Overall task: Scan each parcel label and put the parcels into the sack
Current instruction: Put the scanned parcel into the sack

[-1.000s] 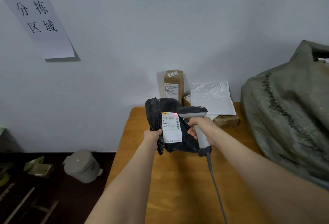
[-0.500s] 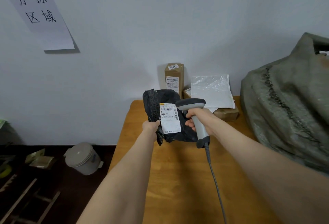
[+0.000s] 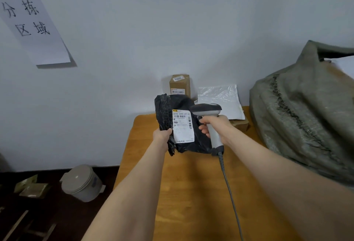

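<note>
A person's left hand [image 3: 162, 134] pinches the left edge of a black plastic parcel [image 3: 163, 110], held upright above the far end of a wooden table [image 3: 191, 192], its white label [image 3: 183, 127] facing the viewer. The right hand [image 3: 215, 125] is wrapped round the handle of a corded scanner [image 3: 207, 110], whose head sits just right of the label. A grey sack [image 3: 302, 116] slumps at the right. The limp bag may fold over the barcode or slip from the edge pinch, and the sideways scanner may miss the code.
</note>
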A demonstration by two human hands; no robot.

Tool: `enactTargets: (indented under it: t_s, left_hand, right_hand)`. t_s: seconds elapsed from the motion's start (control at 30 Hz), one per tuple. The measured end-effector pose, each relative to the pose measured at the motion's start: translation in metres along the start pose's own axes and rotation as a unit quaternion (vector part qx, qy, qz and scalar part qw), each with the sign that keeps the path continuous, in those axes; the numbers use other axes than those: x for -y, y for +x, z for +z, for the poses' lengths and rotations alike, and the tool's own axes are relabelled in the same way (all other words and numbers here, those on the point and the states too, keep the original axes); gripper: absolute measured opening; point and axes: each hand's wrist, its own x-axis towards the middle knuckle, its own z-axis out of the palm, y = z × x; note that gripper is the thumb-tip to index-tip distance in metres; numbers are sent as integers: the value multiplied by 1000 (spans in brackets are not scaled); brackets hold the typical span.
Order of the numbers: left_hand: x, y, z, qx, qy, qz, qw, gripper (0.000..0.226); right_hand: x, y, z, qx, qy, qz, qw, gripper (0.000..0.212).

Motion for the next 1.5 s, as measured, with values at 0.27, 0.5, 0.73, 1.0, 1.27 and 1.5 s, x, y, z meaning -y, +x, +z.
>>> enactTargets:
  t_s: [0.27, 0.5, 0.73, 1.0, 1.27, 1.5]
  left_hand:
    - [-67, -36, 92, 140, -28, 117, 983, 32]
    - [-129, -131, 214, 263, -54, 208, 941, 24]
    - [-121, -222, 347, 322, -15, 237, 917, 33]
    - [-51, -210, 416, 145, 511, 287, 797, 57]
    - [-48, -204, 410, 121, 389, 251, 878, 35]
    - [-56, -192, 381, 100, 208, 241, 943, 25]
  right_hand:
    - [68, -13, -80, -159, 37, -96, 982, 62]
    - [122, -49, -187, -142, 111, -174, 968, 62]
    - [141, -80, -327, -222, 93, -221, 945, 24]
    - [117, -81, -445, -359, -4, -183, 915, 20]
    - [85, -48, -434, -299, -193, 34, 934, 80]
    - [125, -66, -411, -290, -81, -143, 943, 30]
